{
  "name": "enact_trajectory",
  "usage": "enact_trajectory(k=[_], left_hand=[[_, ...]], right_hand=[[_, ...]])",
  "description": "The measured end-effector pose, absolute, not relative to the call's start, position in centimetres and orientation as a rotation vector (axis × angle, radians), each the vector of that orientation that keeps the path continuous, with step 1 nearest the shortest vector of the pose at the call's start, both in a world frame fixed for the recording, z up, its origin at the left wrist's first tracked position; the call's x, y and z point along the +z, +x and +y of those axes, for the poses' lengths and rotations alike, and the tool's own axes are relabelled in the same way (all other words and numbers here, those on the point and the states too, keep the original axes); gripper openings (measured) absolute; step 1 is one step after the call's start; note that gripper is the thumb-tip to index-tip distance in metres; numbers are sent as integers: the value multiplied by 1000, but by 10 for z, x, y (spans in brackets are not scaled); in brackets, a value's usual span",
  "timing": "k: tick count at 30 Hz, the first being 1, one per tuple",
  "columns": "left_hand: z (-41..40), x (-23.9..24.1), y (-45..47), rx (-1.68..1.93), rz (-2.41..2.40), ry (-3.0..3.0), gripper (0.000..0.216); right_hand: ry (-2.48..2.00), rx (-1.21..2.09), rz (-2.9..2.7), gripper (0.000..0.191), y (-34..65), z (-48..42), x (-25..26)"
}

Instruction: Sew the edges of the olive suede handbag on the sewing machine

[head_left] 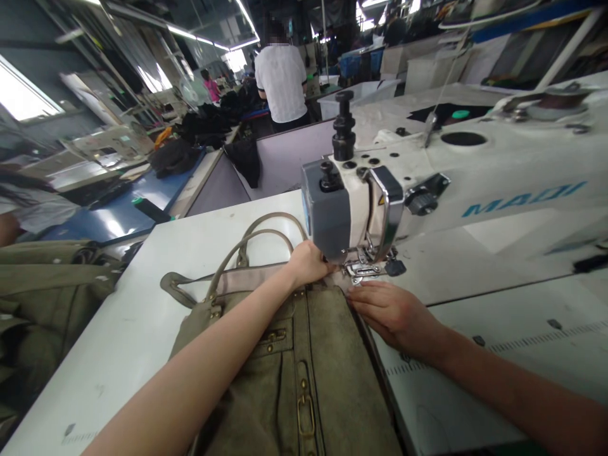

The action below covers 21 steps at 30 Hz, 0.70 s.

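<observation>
An olive green handbag [351,367] with brass buckles lies across the white table, its handles [270,221] toward the far side. Its top edge reaches the presser foot [363,271] of a white sewing machine [513,183]. My left hand [308,261] is closed on the bag's edge just left of the foot, fingertips partly hidden under the machine head. On the near right side of the foot, my right hand [394,310] presses the bag's edge, fingers together and stretched forward. The needle point cannot be made out.
Olive bags or cloth [42,304] are piled at the left. Beyond the white tabletop [118,354] stands a low partition [280,158]. A person in a white shirt [281,82] stands behind it. Another person's arm [9,228] shows at the left edge, near a blue table [123,209].
</observation>
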<state>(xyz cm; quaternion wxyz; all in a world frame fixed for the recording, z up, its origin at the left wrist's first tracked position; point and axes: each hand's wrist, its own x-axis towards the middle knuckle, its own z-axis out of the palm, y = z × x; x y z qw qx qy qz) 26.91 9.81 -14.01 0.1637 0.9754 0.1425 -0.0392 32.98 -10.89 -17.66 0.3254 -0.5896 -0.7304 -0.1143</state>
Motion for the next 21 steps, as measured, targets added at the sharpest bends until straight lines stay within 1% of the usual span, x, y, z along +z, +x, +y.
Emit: enact_trajectory(k=[10, 14, 16, 18, 20, 21], left_hand=[[115, -146, 278, -59, 251, 2795, 17], [115, -137, 272, -12, 191, 2813, 26], [105, -125, 254, 47, 229, 2845, 31], [91, -113, 227, 108, 215, 2907, 32], [76, -104, 197, 107, -6, 2976, 36], [69, -101, 184, 82, -164, 2992, 35]], right_hand=[[-1569, -325, -1936, 33, 329, -107, -178], [-1547, -277, -1928, 32, 327, -109, -175], [-1487, -129, -1945, 32, 317, -120, -169], [-1420, 126, -1968, 34, 299, -136, -162], [-1402, 349, -1942, 34, 277, -154, -156], [-1402, 391, -1926, 33, 266, -161, -154]])
